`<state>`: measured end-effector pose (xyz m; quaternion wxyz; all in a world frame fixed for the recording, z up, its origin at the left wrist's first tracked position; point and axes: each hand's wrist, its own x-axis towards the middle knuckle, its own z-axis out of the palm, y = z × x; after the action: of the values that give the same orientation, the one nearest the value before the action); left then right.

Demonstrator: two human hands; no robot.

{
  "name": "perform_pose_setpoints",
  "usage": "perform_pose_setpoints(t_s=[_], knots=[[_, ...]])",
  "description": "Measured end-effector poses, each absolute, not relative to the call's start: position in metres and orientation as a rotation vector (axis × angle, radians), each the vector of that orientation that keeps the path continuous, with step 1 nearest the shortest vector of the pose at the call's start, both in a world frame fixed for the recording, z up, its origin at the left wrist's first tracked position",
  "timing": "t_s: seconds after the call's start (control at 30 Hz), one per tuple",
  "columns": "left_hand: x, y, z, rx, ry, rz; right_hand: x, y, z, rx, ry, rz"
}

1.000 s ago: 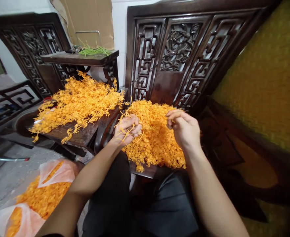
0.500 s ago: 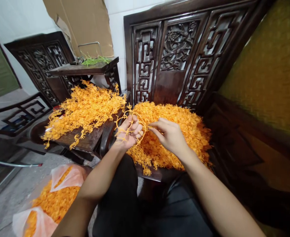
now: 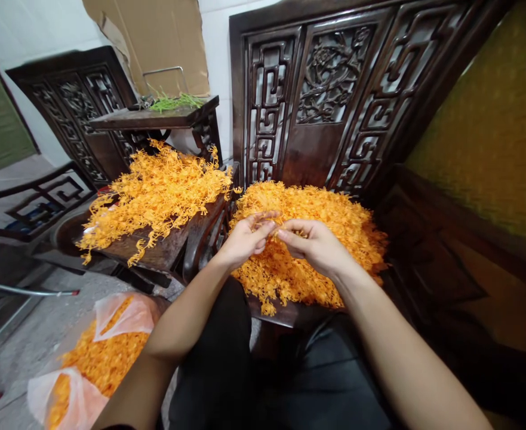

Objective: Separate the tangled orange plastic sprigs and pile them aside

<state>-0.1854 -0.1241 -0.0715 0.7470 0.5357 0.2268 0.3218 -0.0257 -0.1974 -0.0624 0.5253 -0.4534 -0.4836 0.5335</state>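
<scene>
My left hand [image 3: 247, 239] and my right hand [image 3: 310, 242] meet fingertip to fingertip above a large heap of orange plastic pieces [image 3: 334, 221]. Between the fingertips is a small orange plastic piece [image 3: 275, 232], mostly hidden by the fingers. The right thumb and forefinger pinch it. My left thumb and fingers close on it from the other side, with one left finger stretched out above. The heap's pieces are thin, branching and tangled, and rest on a dark wooden seat [image 3: 278, 312].
A second orange heap [image 3: 164, 191] covers a wooden surface at left. Green stems [image 3: 175, 103] lie on a small dark table [image 3: 150, 119]. On the floor stands an open plastic bag [image 3: 131, 313] of orange pieces. A carved chair back [image 3: 314, 146] rises behind the main heap.
The looped orange strands around my left hand are no longer visible there. My left hand has moved right, and its fingertips now meet those of my right hand.
</scene>
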Motion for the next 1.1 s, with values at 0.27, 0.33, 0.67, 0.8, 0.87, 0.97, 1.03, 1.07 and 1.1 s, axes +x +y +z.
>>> perform_pose_setpoints(t_s=[0.27, 0.33, 0.67, 0.8, 0.87, 0.97, 1.03, 1.07, 1.1], knots=[[-0.186, -0.127, -0.072, 1.015, 0.523, 0.669, -0.031, -0.202, -0.053, -1.094, -1.404, 1.023], [-0.185, -0.127, -0.074, 1.051, 0.562, 0.697, -0.033, -0.202, -0.053, -1.095, -1.425, 1.026], [-0.183, -0.123, -0.073, 1.042, 0.588, 0.888, -0.03, -0.207, -0.051, -1.249, -1.673, 0.991], [-0.182, -0.121, -0.068, 0.97, 0.642, 1.005, -0.031, -0.207, -0.052, -1.28, -1.716, 0.99], [-0.181, -0.12, -0.067, 0.912, 0.677, 1.013, -0.032, -0.208, -0.051, -1.287, -1.741, 0.986], [-0.178, -0.121, -0.068, 0.845, 0.741, 0.969, -0.031, -0.21, -0.049, -1.288, -1.778, 0.997], [-0.174, -0.124, -0.07, 0.826, 0.757, 0.922, -0.027, -0.212, -0.045, -1.267, -1.807, 1.062], [-0.172, -0.126, -0.071, 0.822, 0.754, 0.899, -0.025, -0.214, -0.043, -1.252, -1.83, 1.097], [-0.17, -0.128, -0.072, 0.823, 0.744, 0.878, -0.023, -0.217, -0.039, -1.232, -1.848, 1.118]])
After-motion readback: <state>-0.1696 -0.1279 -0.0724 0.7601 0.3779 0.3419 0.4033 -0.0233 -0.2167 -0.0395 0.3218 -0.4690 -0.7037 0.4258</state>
